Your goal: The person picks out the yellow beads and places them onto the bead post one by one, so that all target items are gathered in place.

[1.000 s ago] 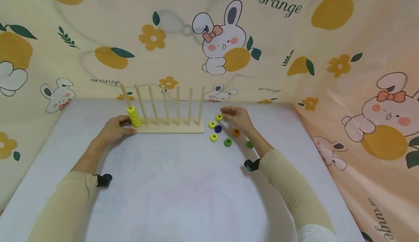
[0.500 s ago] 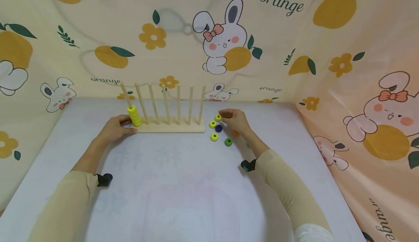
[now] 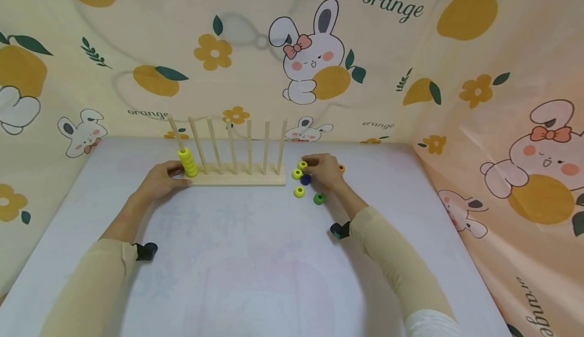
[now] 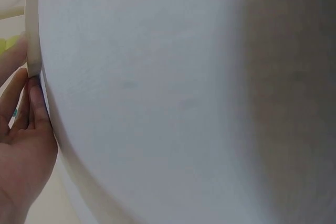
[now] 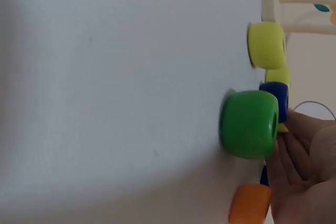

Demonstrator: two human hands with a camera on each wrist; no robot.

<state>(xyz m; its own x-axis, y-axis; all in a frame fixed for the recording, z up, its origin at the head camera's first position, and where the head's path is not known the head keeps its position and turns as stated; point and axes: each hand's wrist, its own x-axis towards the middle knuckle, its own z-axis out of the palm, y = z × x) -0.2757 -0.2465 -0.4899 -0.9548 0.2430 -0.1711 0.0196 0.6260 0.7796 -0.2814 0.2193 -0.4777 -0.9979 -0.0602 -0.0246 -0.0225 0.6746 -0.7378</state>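
My left hand [image 3: 159, 179] grips the left end of a wooden peg rack [image 3: 237, 179], thumb at its front edge. Several yellow beads [image 3: 187, 162] are stacked on the rack's leftmost peg; the other pegs are bare. Right of the rack, my right hand [image 3: 325, 169] pinches a loose yellow bead [image 3: 302, 165] at table level. Around it lie two more yellow beads [image 3: 298, 191], a dark blue bead [image 3: 305, 179] and a green bead [image 3: 319, 198]. In the right wrist view, the green bead [image 5: 249, 124] stands close to the fingers.
An orange bead [image 3: 341, 168] shows just beyond my right hand. Another orange one is mostly covered by the right wrist. The white table [image 3: 255, 256] meets a patterned cloth [image 3: 255, 63] behind the rack and on both sides.
My right hand has moved slightly left and closed on the far yellow bead, which has shifted a little left. The right forearm now covers the rightmost green bead. My left hand stays on the rack.
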